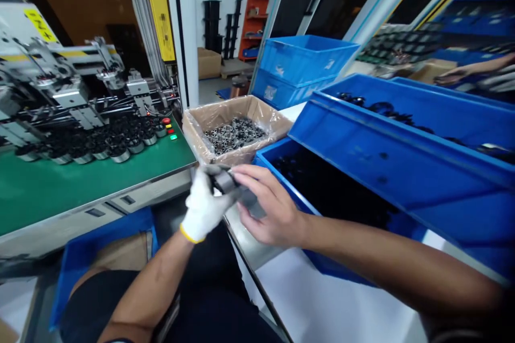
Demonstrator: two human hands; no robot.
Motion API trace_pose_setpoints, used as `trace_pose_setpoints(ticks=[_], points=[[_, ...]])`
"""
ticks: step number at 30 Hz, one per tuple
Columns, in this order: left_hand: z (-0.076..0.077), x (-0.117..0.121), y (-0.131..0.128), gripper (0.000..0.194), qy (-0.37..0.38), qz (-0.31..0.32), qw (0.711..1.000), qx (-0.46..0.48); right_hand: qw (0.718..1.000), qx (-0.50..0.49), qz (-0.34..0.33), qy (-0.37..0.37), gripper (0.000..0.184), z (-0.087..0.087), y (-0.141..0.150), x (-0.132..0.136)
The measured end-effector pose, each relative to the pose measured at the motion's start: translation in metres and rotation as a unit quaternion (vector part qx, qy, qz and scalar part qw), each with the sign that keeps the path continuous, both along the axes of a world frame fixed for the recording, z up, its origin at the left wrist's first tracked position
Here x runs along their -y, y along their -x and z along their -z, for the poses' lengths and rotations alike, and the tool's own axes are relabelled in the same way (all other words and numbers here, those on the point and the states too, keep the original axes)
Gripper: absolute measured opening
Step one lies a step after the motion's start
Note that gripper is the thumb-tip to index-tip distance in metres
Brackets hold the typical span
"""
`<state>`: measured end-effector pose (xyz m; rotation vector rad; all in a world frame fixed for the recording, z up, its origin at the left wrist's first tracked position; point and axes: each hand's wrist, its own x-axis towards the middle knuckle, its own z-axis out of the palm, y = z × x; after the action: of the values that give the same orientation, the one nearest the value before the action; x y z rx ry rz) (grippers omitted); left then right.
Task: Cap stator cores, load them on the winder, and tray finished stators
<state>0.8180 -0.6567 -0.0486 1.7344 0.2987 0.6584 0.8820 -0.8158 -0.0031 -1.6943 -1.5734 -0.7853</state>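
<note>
My left hand, in a white glove with a yellow cuff edge, is closed around a short cylindrical metal part with black on its end. My bare right hand meets the part from the other side, its index finger and thumb curved against it. Motion blurs the part and the fingertips, so its fine detail is lost. Both hands are just in front of a plastic-lined cardboard box that holds many small metal rings.
Left, similar black-topped metal cylinders stand on a green bench beneath machine clamps. Right, a blue crate of black parts rests over another blue bin. Stacked blue crates stand behind; a co-worker's hand shows far right.
</note>
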Motion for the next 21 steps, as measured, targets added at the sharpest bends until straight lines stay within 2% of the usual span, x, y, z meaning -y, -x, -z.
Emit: trace_pose_setpoints(ticks=[2, 4, 6, 8, 10, 13, 18, 21], points=[[-0.007, -0.006, 0.005, 0.06, -0.031, -0.006, 0.999, 0.011, 0.999, -0.042, 0.017, 0.018, 0.067, 0.003, 0.0, -0.002], [-0.013, -0.009, 0.014, 0.07, -0.101, -0.005, 0.995, 0.028, 0.998, -0.063, 0.005, 0.03, 0.066, 0.008, -0.002, -0.004], [-0.018, -0.01, 0.023, 0.074, -0.178, 0.012, 0.983, 0.052, 0.998, -0.059, -0.02, 0.027, 0.06, 0.013, -0.005, -0.005], [-0.021, -0.009, 0.029, 0.072, -0.225, 0.021, 0.971, 0.073, 0.998, -0.05, -0.047, 0.012, 0.05, 0.017, -0.007, -0.006], [-0.025, -0.009, 0.031, 0.074, -0.241, 0.023, 0.968, 0.073, 0.996, -0.067, -0.063, 0.002, 0.044, 0.019, -0.006, -0.006], [-0.03, -0.017, 0.033, 0.076, -0.227, 0.061, 0.97, 0.071, 0.989, -0.124, -0.081, -0.003, 0.045, 0.017, -0.001, -0.006], [-0.032, -0.037, 0.037, 0.062, -0.265, 0.143, 0.951, 0.069, 0.988, -0.1, -0.113, -0.023, 0.051, 0.012, 0.002, -0.006], [-0.03, -0.041, 0.036, 0.05, -0.281, 0.15, 0.94, 0.125, 0.991, -0.093, -0.092, -0.019, 0.055, 0.009, 0.0, -0.006]])
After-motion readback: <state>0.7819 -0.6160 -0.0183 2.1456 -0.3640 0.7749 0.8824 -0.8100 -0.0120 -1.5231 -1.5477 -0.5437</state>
